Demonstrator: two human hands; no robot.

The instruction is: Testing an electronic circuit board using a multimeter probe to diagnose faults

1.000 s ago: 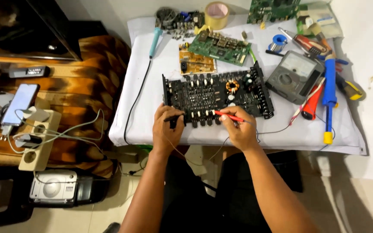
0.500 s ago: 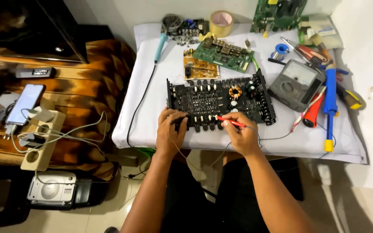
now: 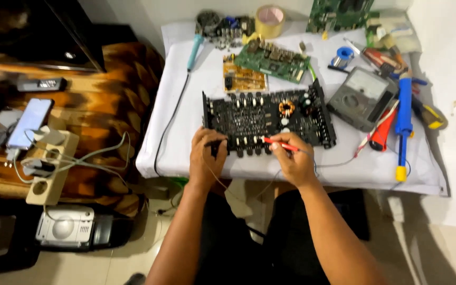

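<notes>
We pinch a black probe (image 3: 216, 145) in our left hand (image 3: 205, 158) and a red probe (image 3: 278, 144) in our right hand (image 3: 291, 158), fingers pressed together around each, tips on the near edge of the black circuit board (image 3: 267, 119) lying on the white-covered table (image 3: 186, 105), a grey multimeter (image 3: 362, 97) beside it.

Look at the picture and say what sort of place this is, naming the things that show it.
Probably a home electronics repair bench. A large black circuit board lies on a white-covered table, the right hand holds a red test probe to it, and a grey multimeter and a blue soldering iron lie nearby.
</notes>
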